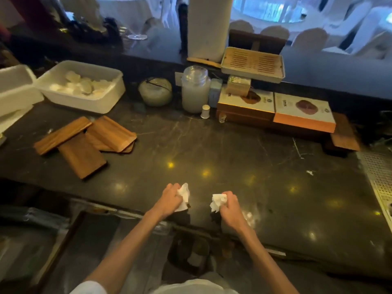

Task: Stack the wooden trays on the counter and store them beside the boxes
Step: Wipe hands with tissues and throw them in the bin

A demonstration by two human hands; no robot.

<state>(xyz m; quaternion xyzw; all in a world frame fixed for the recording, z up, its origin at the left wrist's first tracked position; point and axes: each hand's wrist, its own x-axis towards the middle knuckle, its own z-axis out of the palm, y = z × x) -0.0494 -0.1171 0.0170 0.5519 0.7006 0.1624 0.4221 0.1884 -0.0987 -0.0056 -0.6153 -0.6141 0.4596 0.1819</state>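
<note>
Several brown wooden trays point(84, 141) lie loose and overlapping on the dark marble counter point(212, 149) at the left. The flat boxes point(275, 111) sit stacked at the back right, with another wooden tray point(344, 136) beside them on the right. My left hand point(169, 199) is closed on a crumpled white tissue point(184, 195) at the counter's front edge. My right hand point(230, 205) grips a second white tissue point(218, 201) a short way to the right. Both hands are far from the trays.
White plastic tubs point(84, 85) stand at the back left. A glass jar point(195, 90), a round lidded bowl point(156, 91), a slatted tray point(253, 64) and a paper-towel roll point(209, 26) line the back. A perforated metal drainer point(379, 177) is at the right. A bin point(191, 251) sits below the counter edge.
</note>
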